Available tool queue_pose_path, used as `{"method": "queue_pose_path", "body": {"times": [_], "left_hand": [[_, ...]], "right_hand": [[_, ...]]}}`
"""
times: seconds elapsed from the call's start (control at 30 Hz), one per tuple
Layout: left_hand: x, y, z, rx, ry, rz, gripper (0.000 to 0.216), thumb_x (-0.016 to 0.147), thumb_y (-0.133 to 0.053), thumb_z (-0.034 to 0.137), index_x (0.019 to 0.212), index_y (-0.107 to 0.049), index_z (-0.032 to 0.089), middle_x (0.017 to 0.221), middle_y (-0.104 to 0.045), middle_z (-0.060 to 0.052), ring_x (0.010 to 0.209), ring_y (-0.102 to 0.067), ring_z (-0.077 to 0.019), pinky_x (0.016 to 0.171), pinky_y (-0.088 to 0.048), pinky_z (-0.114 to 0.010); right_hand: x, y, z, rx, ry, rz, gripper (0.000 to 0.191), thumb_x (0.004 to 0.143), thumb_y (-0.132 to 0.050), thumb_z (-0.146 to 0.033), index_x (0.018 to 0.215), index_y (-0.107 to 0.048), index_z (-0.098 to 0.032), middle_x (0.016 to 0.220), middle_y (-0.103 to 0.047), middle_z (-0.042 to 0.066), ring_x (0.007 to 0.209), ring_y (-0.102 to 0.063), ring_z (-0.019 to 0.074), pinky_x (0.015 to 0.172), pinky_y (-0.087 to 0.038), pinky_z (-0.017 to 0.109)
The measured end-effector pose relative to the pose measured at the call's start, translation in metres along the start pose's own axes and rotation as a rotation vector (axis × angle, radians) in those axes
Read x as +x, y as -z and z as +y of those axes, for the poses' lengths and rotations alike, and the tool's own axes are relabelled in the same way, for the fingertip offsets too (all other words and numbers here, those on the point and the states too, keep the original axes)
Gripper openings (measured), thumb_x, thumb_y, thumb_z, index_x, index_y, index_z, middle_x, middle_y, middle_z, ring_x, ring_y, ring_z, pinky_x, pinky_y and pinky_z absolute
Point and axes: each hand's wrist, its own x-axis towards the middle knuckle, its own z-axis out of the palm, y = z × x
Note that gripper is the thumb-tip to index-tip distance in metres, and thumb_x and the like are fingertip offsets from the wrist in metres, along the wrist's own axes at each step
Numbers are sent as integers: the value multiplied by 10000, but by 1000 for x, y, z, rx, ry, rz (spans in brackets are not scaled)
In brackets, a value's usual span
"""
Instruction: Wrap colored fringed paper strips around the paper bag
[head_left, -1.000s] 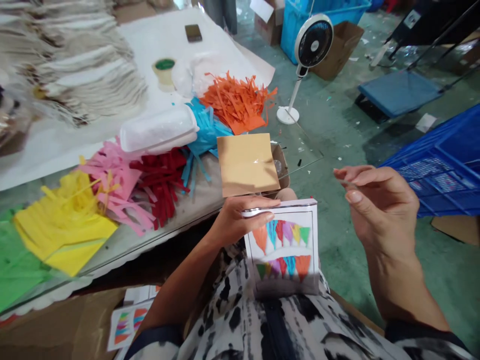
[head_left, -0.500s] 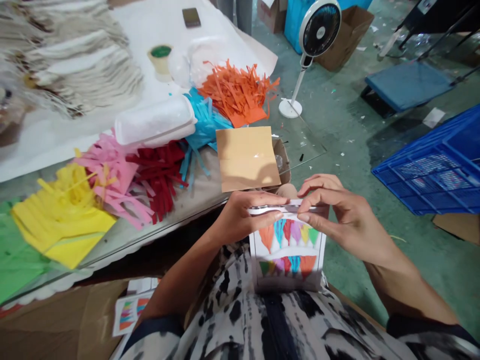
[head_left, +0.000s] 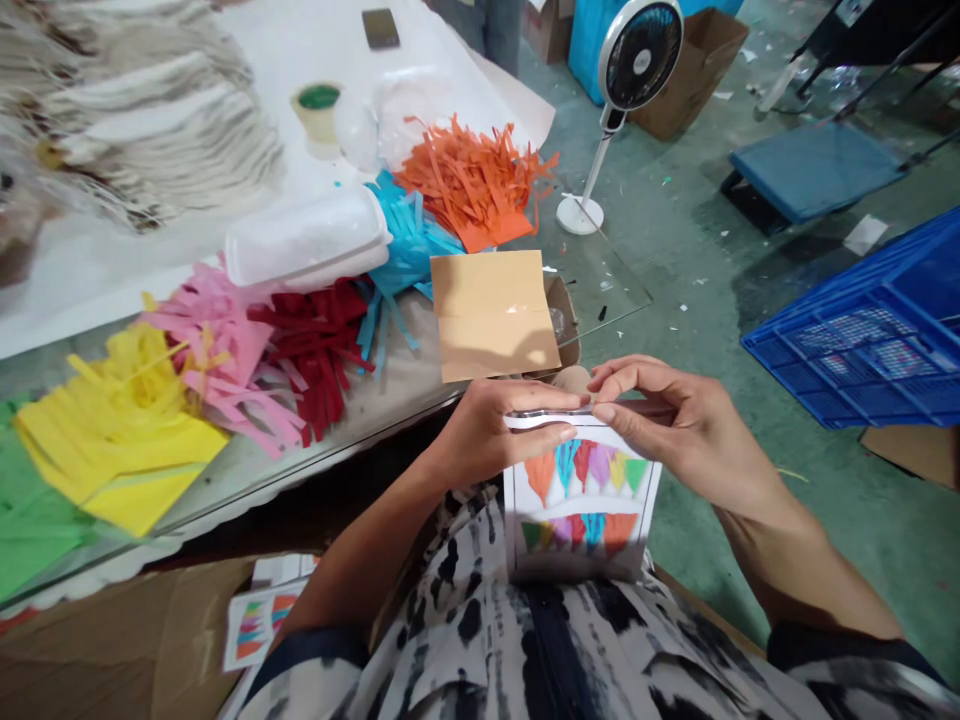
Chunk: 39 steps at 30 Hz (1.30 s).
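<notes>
From where I stand, I see a person who holds a white packet (head_left: 581, 500) with both hands, in front of the patterned shirt (head_left: 472, 600). The left hand (head_left: 487, 428) is clamped on the left part of its top edge, with the thumb on the printed side and the fingers behind. The right hand (head_left: 675, 420) pinches the same edge farther to the right, and its fingertips are near those of the left hand. The packet hangs below them and shows two rows of coloured tassels. Just beyond the hands, a tan card (head_left: 491, 315) lies near the edge of the table (head_left: 412, 385). Along this table there are fringed papers (head_left: 480, 190), from orange to green. A fan (head_left: 641, 60) stands on the floor.
</notes>
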Motion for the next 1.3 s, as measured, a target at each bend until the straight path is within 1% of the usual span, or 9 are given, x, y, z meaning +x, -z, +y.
{"method": "queue_pose_path", "body": {"times": [0.3,0.4,0.53,0.67,0.77,0.87,0.97,1.13,1.3], "left_hand": [[-2,0,2,8,41,13,276,886,-798,232,1161,-822,207,1143,-829,-62,998,-808,-217,928,-639,-290],[-3,0,2,12,45,14,274,891,-791,241,1163,-824,219,1134,-831,-59,986,-810,-220,898,-642,-284],[-5,0,0,13,55,6,308,895,-792,258,1201,-811,225,1167,-823,-67,1018,-807,-233,922,-641,-297],[-7,1,-2,9,64,4,483,881,-813,271,1355,-729,230,1295,-779,-84,1154,-770,-251,1002,-616,-309],[-9,1,-4,-17,39,9,551,872,-817,238,1406,-685,247,1327,-765,-87,1104,-785,-230,962,-628,-297],[-10,-1,-4,-20,-48,37,410,871,-813,195,1277,-765,235,1234,-802,-82,1048,-795,-211,917,-634,-272],[-8,-3,-2,-38,-96,26,289,887,-795,169,1170,-815,224,1107,-834,-79,989,-804,-206,871,-641,-266],[-6,-1,1,-49,-73,-7,306,864,-824,175,1163,-820,236,1125,-830,-73,1003,-796,-200,871,-635,-259],[-3,1,2,-91,-69,-3,612,721,-955,226,1293,-749,291,1415,-713,-105,1161,-757,-256,948,-626,-304]], "right_hand": [[-3,-7,-3,-128,59,76,118,922,-776,-363,934,-721,-259,1232,-657,58,1023,-691,213,781,-632,325],[-3,-10,-3,-228,145,124,148,922,-773,-352,1032,-700,-285,1316,-625,66,1173,-658,264,962,-616,443],[-5,-11,-2,-275,270,214,453,888,-811,-319,1295,-614,-354,1384,-585,69,1309,-594,304,1124,-528,551],[-7,-7,1,-434,374,166,171,948,-738,-267,1093,-745,-358,1330,-636,61,1319,-588,311,1088,-535,559],[-7,-3,5,-528,438,157,170,953,-737,-273,1084,-775,-375,1282,-688,46,1315,-601,319,1119,-481,612],[-6,3,8,-579,490,147,172,937,-764,-301,1083,-789,-389,1242,-745,23,1299,-629,322,1157,-425,649],[-6,10,9,-572,508,95,206,927,-779,-327,1110,-792,-421,1216,-775,-3,1284,-658,315,1155,-435,639],[-7,25,5,-512,436,-3,348,895,-815,-366,1238,-761,-385,1255,-776,13,1241,-696,296,1126,-501,555],[-16,40,0,-400,277,-86,558,859,-852,-410,1384,-685,-328,1231,-785,22,1015,-763,220,877,-620,357]]}}
